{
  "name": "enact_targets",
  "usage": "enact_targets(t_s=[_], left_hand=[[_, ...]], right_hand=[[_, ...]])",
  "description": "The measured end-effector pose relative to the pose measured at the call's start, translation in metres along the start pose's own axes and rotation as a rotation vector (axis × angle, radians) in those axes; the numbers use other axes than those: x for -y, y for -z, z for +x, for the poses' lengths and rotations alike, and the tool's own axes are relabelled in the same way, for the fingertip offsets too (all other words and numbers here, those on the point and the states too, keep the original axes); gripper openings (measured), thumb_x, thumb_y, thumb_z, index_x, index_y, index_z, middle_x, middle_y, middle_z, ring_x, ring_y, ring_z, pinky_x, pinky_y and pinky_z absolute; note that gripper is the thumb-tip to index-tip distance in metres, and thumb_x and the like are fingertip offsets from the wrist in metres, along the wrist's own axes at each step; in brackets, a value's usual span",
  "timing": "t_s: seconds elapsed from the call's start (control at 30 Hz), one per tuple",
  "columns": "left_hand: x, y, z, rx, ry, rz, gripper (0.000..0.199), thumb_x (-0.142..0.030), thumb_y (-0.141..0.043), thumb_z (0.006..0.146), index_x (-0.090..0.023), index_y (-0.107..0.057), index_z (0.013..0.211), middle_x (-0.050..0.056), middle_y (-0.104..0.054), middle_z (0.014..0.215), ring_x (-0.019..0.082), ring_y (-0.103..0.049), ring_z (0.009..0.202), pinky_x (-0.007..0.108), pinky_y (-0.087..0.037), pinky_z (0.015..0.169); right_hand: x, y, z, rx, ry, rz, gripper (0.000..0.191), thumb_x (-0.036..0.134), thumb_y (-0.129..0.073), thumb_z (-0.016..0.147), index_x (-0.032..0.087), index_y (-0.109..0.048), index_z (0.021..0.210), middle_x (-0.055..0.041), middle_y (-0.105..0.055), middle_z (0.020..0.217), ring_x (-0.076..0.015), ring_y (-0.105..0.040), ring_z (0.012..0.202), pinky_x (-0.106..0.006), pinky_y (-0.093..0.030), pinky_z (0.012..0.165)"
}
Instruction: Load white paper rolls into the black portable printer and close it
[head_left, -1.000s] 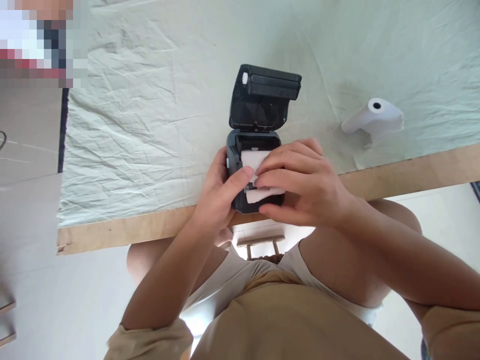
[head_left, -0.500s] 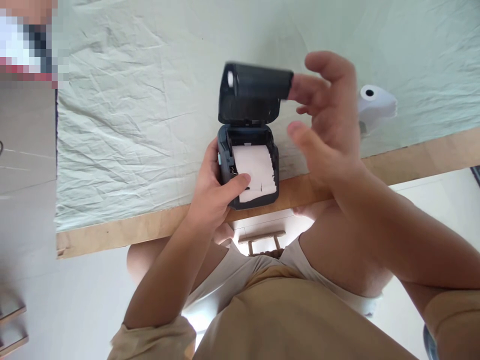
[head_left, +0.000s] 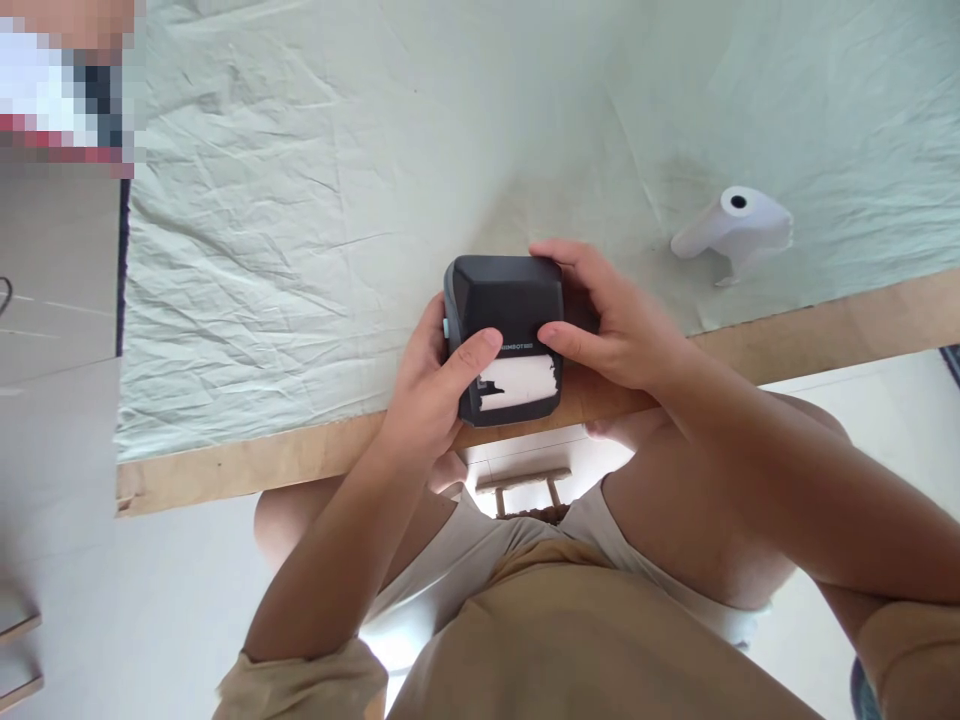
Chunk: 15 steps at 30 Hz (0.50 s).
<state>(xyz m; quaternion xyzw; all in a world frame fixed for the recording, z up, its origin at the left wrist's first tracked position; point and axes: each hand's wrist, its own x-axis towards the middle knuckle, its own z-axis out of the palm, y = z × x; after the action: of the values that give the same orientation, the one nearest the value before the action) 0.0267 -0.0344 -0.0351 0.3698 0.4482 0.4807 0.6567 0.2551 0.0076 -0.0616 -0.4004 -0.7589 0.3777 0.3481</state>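
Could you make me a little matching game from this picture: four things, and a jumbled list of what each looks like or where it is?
1. printer
2. paper roll
3. cloth
4. torn paper

A. pale green and wrinkled
B. white, ragged-edged, at the printer's near end
C. black, between the left hand and right hand
D. white, with a dark hole in its end

Pairs: 1-C, 2-D, 3-A, 4-B

Cloth (head_left: 255,250): pale green, creased left of hands (head_left: 427,390) (head_left: 611,325)
Table edge (head_left: 247,466): wood, under hands
Floor (head_left: 150,600): pale, bright below hands
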Motion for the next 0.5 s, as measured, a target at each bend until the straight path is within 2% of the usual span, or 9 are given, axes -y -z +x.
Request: enact_targets(t_s=[0.1, 0.2, 0.27, 0.37, 0.43, 0.5], left_hand=[[-0.001, -0.003, -0.001, -0.010, -0.010, -0.018, 0.055, -0.059, -0.096, 0.089, -0.027, -0.074, 0.129, 0.009, -0.087, 0.119, 0.037, -0.086, 0.121, 0.042, -0.073, 0.091], [0.002, -0.001, 0.001, -0.004, -0.048, -0.047, 0.051, -0.067, -0.086, 0.096, -0.028, -0.076, 0.128, 0.009, -0.086, 0.131, 0.037, -0.078, 0.142, 0.044, -0.071, 0.106], [0.004, -0.001, 0.003, -0.005, -0.062, -0.067, 0.046, -0.068, -0.079, 0.101, -0.029, -0.078, 0.124, 0.008, -0.086, 0.135, 0.036, -0.074, 0.149, 0.042, -0.070, 0.110], [0.005, -0.002, 0.006, -0.061, -0.035, -0.100, 0.043, -0.069, -0.078, 0.100, -0.028, -0.078, 0.114, 0.007, -0.087, 0.130, 0.037, -0.074, 0.148, 0.045, -0.071, 0.109], [0.005, -0.003, 0.007, -0.106, 0.017, -0.128, 0.046, -0.071, -0.080, 0.098, -0.027, -0.077, 0.109, 0.008, -0.088, 0.120, 0.039, -0.078, 0.142, 0.048, -0.073, 0.105], [0.005, -0.004, 0.007, -0.132, 0.051, -0.145, 0.046, -0.071, -0.082, 0.096, -0.026, -0.077, 0.105, 0.008, -0.088, 0.108, 0.040, -0.081, 0.136, 0.050, -0.074, 0.101]], right_hand=[[-0.004, 0.000, 0.000, -0.003, 0.017, -0.044, 0.066, 0.054, -0.070, 0.105, 0.033, -0.051, 0.165, -0.0093, -0.077, 0.146, -0.0267, -0.080, 0.115, -0.044, -0.071, 0.096], [-0.003, -0.001, -0.002, -0.025, 0.029, -0.087, 0.065, 0.054, -0.068, 0.107, 0.034, -0.050, 0.166, -0.0089, -0.077, 0.144, -0.0253, -0.079, 0.113, -0.041, -0.071, 0.094], [-0.001, -0.002, -0.004, -0.080, 0.055, -0.137, 0.061, 0.053, -0.067, 0.108, 0.033, -0.053, 0.165, -0.0092, -0.076, 0.142, -0.0240, -0.078, 0.110, -0.040, -0.070, 0.093], [0.002, -0.002, -0.007, -0.153, 0.095, -0.193, 0.058, 0.048, -0.072, 0.104, 0.032, -0.057, 0.158, -0.0074, -0.074, 0.124, -0.0230, -0.075, 0.101, -0.039, -0.069, 0.089], [0.003, -0.003, -0.009, -0.135, 0.096, -0.185, 0.063, 0.042, -0.078, 0.099, 0.032, -0.055, 0.157, -0.0052, -0.072, 0.110, -0.0235, -0.073, 0.095, -0.039, -0.067, 0.084], [0.005, -0.004, -0.011, -0.097, 0.077, -0.156, 0.071, 0.040, -0.083, 0.095, 0.033, -0.051, 0.159, -0.0040, -0.071, 0.105, -0.0239, -0.071, 0.092, -0.038, -0.065, 0.079]])
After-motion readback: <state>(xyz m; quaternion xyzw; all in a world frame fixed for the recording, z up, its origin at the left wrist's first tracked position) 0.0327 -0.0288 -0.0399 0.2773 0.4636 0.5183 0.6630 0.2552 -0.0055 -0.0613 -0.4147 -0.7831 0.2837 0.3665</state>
